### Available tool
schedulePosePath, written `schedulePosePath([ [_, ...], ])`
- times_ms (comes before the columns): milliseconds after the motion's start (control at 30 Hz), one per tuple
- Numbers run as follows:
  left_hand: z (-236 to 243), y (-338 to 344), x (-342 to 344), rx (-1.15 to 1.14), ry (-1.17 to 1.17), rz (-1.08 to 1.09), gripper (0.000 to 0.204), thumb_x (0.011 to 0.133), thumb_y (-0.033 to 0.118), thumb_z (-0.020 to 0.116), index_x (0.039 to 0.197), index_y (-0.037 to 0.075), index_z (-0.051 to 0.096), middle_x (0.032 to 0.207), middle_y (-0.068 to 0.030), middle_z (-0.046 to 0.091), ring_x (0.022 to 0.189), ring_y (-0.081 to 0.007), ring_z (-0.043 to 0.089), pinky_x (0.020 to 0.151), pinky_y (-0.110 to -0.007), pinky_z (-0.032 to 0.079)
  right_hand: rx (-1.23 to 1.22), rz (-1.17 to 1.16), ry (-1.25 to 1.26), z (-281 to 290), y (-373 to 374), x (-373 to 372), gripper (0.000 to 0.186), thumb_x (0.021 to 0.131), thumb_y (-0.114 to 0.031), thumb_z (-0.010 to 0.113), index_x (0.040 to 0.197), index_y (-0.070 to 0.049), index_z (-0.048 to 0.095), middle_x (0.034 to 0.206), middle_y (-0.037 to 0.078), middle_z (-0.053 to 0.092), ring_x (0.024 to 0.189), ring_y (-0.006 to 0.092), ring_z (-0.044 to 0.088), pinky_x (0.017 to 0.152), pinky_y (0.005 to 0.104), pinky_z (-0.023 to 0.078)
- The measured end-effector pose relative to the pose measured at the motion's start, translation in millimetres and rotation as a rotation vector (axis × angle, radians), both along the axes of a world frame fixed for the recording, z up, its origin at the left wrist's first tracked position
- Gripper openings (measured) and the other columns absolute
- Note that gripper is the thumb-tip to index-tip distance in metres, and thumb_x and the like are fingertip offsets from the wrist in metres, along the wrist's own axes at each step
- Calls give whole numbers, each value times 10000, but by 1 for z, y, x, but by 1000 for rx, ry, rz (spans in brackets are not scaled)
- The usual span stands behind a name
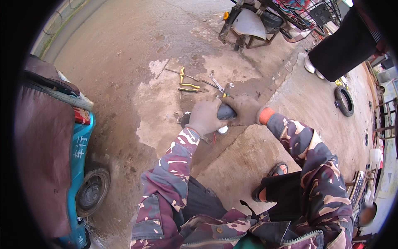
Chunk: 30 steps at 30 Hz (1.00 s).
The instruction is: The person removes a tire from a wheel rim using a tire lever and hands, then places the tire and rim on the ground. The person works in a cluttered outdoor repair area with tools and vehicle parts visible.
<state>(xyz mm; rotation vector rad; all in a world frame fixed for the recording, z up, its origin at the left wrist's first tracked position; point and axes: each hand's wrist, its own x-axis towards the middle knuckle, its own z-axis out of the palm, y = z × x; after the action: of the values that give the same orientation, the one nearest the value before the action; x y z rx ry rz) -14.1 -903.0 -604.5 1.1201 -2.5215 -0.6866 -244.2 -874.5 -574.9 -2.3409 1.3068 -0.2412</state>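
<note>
My left hand (205,117), in a grey-brown work glove, is closed around a dark, smooth, rounded piece (226,111) whose kind I cannot make out. From the other side my right hand (245,110), gloved alike, grips the same piece, its fingers partly hidden. Just beyond the hands, on the concrete, lie yellow-handled pliers (190,88), a yellow-handled screwdriver (182,75) and a metal wrench (217,83). A thin metal rod (163,69) rests farther off. Below the hands shows a small white round thing (223,130), mostly covered.
On the left stands a teal vehicle (78,166) with a black wheel (93,191). A motorbike (251,25) with a wire basket is at the far side. At right, a person (342,47) in dark clothing stands near a loose tyre (344,101). Shelving lines the right edge.
</note>
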Motion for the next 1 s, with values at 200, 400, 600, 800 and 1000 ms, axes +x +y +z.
schedulePosePath([
  [200, -49, -65, 64, 648, 421, -5, 502, 932, 361, 841, 1297, 37, 723, 1222, -126, 746, 1141, -238, 700, 1001, -370, 549, -26, 8, -53, -39, 15, 9, 754, 771, -487, 901, 1391, -132, 658, 1240, 173, 726, 1150, 403, 707, 1005, 521, 549],
  [400, -209, -150, 150, 701, 342, 572, 354, 1048, 316, 729, 1251, 27, 754, 1080, -65, 794, 995, -192, 734, 905, -350, 572, -160, 109, -184, -63, 19, -13, 739, 739, -506, 913, 1351, -150, 703, 1155, 125, 746, 1097, 366, 727, 994, 504, 558],
  [600, -329, -191, 147, 371, -12, 542, 370, 971, 327, 782, 1196, 34, 782, 1055, -148, 813, 946, -269, 768, 858, -417, 589, -81, 89, -145, -69, -8, -18, 739, 720, -588, 907, 1274, -137, 718, 1130, 122, 738, 1076, 349, 724, 969, 489, 565],
  [800, -346, -221, 103, 283, -307, 632, 429, 894, 427, 816, 1115, 66, 744, 1147, -223, 779, 1101, -409, 750, 937, -498, 580, -16, 39, -129, -64, -24, -8, 748, 709, -612, 909, 1248, -132, 715, 1119, 124, 731, 1075, 349, 733, 960, 474, 577],
  [1000, -325, -230, 99, 380, -449, 631, 401, 941, 374, 719, 1232, 102, 756, 1261, -221, 764, 1198, -422, 724, 1010, -524, 572, 15, 17, -102, -59, -29, -5, 735, 727, -592, 904, 1269, -139, 703, 1132, 129, 730, 1072, 353, 737, 939, 479, 589],
])
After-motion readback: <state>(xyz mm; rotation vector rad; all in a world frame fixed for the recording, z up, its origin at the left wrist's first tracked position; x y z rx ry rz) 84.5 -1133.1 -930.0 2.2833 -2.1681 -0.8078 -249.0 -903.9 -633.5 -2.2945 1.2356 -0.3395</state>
